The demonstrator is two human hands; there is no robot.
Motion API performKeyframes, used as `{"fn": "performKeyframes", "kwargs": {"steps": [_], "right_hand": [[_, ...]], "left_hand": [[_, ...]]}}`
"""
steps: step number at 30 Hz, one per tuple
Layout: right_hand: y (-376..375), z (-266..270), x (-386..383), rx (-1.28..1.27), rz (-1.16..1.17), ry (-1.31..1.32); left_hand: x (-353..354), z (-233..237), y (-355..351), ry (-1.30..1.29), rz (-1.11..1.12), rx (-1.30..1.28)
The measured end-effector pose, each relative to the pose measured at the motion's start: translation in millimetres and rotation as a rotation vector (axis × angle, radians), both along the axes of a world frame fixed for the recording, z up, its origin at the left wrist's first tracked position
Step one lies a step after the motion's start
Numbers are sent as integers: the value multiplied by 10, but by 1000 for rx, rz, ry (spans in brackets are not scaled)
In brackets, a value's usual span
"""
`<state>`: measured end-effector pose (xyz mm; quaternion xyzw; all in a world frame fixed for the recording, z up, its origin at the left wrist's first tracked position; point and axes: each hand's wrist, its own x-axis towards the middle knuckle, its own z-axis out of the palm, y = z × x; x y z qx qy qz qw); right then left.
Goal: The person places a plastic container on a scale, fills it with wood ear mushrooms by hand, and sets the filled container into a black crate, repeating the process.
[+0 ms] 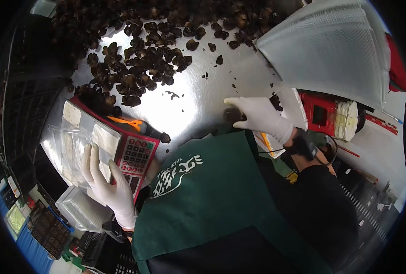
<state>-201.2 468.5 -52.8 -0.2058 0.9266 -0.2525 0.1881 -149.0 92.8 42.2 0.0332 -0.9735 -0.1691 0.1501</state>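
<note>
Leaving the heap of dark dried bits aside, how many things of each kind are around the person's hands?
gloved hands: 2, left hand, right hand
dark piece in the right hand: 1
red keypad scale: 1
orange-handled tool: 1
clear plastic bag: 1
Total: 6

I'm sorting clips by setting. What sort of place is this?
Probably a food weighing and packing station: a steel table strewn with dark dried pieces, a red scale with a keypad by the gloved left hand, and stacked clear plastic trays.
</note>
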Motion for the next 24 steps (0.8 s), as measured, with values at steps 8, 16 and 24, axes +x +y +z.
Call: {"fn": "performKeyframes", "kwargs": {"steps": [8,16,24], "right_hand": [[-252,-387,-210,-211,-123,173],[-583,194,-727,-502,-250,-102],[-569,119,-836,-495,-277,-281]], "left_hand": [[124,69,7,41,-4,28],[270,63,-89,-6,121,80],[168,20,-85,5,91,121]]}}
